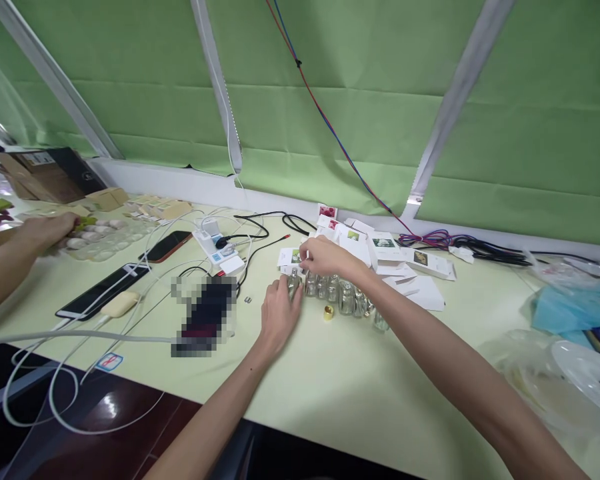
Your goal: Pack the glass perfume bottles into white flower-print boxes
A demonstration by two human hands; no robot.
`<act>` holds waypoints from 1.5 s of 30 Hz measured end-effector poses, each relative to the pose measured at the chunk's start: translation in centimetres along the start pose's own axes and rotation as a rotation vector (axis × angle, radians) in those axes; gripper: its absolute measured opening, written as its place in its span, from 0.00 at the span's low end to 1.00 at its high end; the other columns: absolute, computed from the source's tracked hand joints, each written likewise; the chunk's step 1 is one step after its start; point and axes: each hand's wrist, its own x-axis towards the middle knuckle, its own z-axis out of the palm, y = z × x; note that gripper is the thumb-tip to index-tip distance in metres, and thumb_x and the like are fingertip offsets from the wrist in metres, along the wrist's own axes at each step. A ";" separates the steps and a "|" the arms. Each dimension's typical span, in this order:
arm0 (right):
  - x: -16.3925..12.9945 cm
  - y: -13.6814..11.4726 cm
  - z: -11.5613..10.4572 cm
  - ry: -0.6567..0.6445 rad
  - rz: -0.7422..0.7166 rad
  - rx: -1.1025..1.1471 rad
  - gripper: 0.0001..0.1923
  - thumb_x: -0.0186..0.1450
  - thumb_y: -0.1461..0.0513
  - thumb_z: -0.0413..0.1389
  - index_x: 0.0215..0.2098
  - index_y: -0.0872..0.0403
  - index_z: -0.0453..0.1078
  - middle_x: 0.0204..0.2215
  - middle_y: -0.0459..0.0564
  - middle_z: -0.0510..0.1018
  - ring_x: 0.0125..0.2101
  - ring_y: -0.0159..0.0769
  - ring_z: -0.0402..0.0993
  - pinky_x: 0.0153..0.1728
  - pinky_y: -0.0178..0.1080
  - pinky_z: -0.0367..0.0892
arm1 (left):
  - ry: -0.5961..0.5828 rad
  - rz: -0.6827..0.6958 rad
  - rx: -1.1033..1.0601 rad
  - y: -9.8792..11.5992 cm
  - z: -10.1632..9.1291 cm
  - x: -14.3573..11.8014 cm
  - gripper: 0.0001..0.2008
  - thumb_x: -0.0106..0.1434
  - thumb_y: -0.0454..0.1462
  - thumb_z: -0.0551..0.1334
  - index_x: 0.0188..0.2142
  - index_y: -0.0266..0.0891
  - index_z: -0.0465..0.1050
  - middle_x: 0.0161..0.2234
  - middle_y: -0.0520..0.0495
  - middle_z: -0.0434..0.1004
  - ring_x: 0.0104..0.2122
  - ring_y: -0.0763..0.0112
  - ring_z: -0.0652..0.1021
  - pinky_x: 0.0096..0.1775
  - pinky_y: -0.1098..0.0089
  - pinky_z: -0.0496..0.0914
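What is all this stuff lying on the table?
small glass bottles: a cluster, clear, table centre by both hands
gold cap: one, just in front of the bottles
small printed boxes: several, white, behind the bottles
power strip: one, white, cables plugged in
phones: two, dark, left of the strip
co-worker's hand: one, far left
left hand: on the leftmost bottle
right hand: above the bottles, at a box

Both forearms are bare to the frame's edge at six o'clock — no sleeves in view. The left hand (279,312) and right hand (325,259) seem ungloved and ringless — detail is small.
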 end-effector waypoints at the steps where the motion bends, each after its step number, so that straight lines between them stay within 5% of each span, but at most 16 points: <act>1: -0.7 -0.4 0.1 0.000 0.005 -0.010 0.07 0.67 0.62 0.57 0.41 0.55 0.76 0.45 0.57 0.78 0.41 0.38 0.75 0.32 0.33 0.61 | 0.010 0.003 -0.012 -0.1 0.1 0.1 0.13 0.71 0.43 0.56 0.50 0.38 0.67 0.42 0.39 0.77 0.45 0.51 0.76 0.41 0.61 0.69; 10: -6.0 -3.8 3.2 -0.165 -0.047 -0.249 0.15 0.64 0.75 0.53 0.45 0.59 0.75 0.40 0.59 0.81 0.43 0.46 0.80 0.35 0.37 0.69 | -0.036 -0.068 -0.073 0.3 -0.4 0.8 0.10 0.67 0.38 0.57 0.46 0.40 0.71 0.40 0.40 0.77 0.42 0.54 0.78 0.37 0.64 0.68; 19: -5.8 -3.3 5.7 -0.165 -0.034 -0.273 0.21 0.61 0.78 0.50 0.46 0.61 0.75 0.41 0.61 0.81 0.44 0.48 0.81 0.39 0.39 0.72 | 0.031 -0.027 -0.248 -0.1 -0.1 1.0 0.19 0.67 0.43 0.60 0.53 0.37 0.72 0.49 0.36 0.78 0.45 0.53 0.79 0.48 0.59 0.71; 29: -5.3 -2.5 6.7 -0.103 -0.027 -0.257 0.22 0.63 0.77 0.47 0.49 0.60 0.73 0.42 0.61 0.81 0.43 0.47 0.81 0.39 0.40 0.71 | 0.067 0.024 -0.327 -0.9 0.2 1.1 0.20 0.67 0.44 0.60 0.54 0.37 0.73 0.48 0.39 0.79 0.42 0.58 0.79 0.43 0.62 0.74; 34: -5.4 -2.5 6.0 -0.030 0.003 -0.233 0.18 0.65 0.75 0.48 0.45 0.58 0.74 0.39 0.59 0.82 0.40 0.47 0.81 0.38 0.40 0.71 | 0.071 0.036 -0.339 -1.0 0.1 1.0 0.20 0.68 0.44 0.58 0.56 0.37 0.73 0.49 0.39 0.79 0.42 0.58 0.79 0.44 0.62 0.73; 39: -4.1 -3.0 3.9 0.125 0.085 -0.214 0.15 0.75 0.64 0.43 0.53 0.58 0.68 0.43 0.60 0.79 0.42 0.45 0.81 0.38 0.39 0.70 | 0.052 0.053 -0.309 -0.9 0.2 1.0 0.20 0.66 0.40 0.57 0.55 0.38 0.74 0.44 0.41 0.80 0.38 0.61 0.78 0.43 0.63 0.71; 45: -0.9 -3.4 3.9 0.085 0.088 -0.203 0.11 0.74 0.60 0.47 0.45 0.56 0.70 0.40 0.58 0.79 0.42 0.46 0.80 0.36 0.38 0.69 | 0.009 0.038 -0.328 -0.7 0.1 1.2 0.10 0.63 0.36 0.56 0.40 0.38 0.75 0.33 0.47 0.77 0.29 0.67 0.73 0.35 0.68 0.66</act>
